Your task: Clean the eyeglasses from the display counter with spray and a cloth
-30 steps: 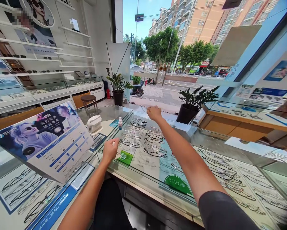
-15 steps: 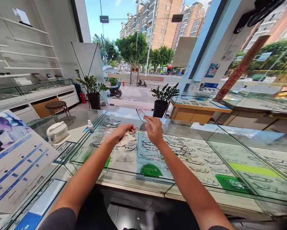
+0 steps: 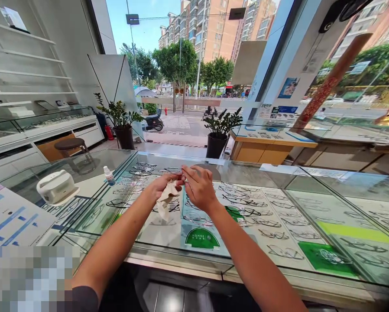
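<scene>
A beige cloth hangs from my left hand, whose fingers are wrapped round it above the glass display counter. My right hand meets the left at the fingertips. Its fingers are bent round a pair of glasses, of which only a thin part shows by the fingertips; the rest is hidden by the hands. Under the glass lie rows of eyeglasses and a green half-round sign.
A small spray bottle and a white device stand at the left of the counter. A printed board leans at the far left. Potted plants stand beyond the counter, before the window.
My right hand has moved left and down to meet my left hand, and the glasses it held up have come down with it. The view has shifted slightly.
</scene>
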### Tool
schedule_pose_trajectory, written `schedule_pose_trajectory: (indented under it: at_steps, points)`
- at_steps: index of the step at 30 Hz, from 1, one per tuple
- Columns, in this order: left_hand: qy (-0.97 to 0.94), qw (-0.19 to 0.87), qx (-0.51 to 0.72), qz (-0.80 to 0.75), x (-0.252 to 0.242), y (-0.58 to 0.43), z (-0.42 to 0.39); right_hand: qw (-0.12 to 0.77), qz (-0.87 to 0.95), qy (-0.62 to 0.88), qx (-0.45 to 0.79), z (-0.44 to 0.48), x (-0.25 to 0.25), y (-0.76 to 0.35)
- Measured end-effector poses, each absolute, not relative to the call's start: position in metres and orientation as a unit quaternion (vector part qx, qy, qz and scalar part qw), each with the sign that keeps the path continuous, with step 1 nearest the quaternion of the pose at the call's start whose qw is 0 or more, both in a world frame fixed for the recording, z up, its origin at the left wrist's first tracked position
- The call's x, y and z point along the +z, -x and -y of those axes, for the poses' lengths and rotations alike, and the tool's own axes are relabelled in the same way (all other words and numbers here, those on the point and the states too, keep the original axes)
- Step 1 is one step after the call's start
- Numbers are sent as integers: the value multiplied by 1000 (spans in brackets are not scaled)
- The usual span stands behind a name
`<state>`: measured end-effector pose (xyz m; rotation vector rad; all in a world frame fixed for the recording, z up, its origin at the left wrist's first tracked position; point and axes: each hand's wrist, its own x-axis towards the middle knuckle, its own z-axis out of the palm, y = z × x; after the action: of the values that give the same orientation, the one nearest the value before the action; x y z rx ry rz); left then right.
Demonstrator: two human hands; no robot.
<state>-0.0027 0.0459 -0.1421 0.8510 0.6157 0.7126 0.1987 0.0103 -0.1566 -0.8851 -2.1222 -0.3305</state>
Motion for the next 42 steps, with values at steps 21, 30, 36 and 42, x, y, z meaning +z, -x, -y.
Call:
schedule_pose_trajectory:
  at_steps: [21,30,36,42]
  points:
    - [-724,376,443,-372,-145,-6,-38,534,498,317,606,-33,-153,-209]
    - [-588,574,484,-301,-143,8,-49,468,441,209,737,-36,-151,-223]
    - [-463,717,492,-173,-132,21,-46,441,457,186,749,-38,-155,-225]
    - [-324,776,510,-181,-128,18,-48,454,428,151,766,-34,-156,-222]
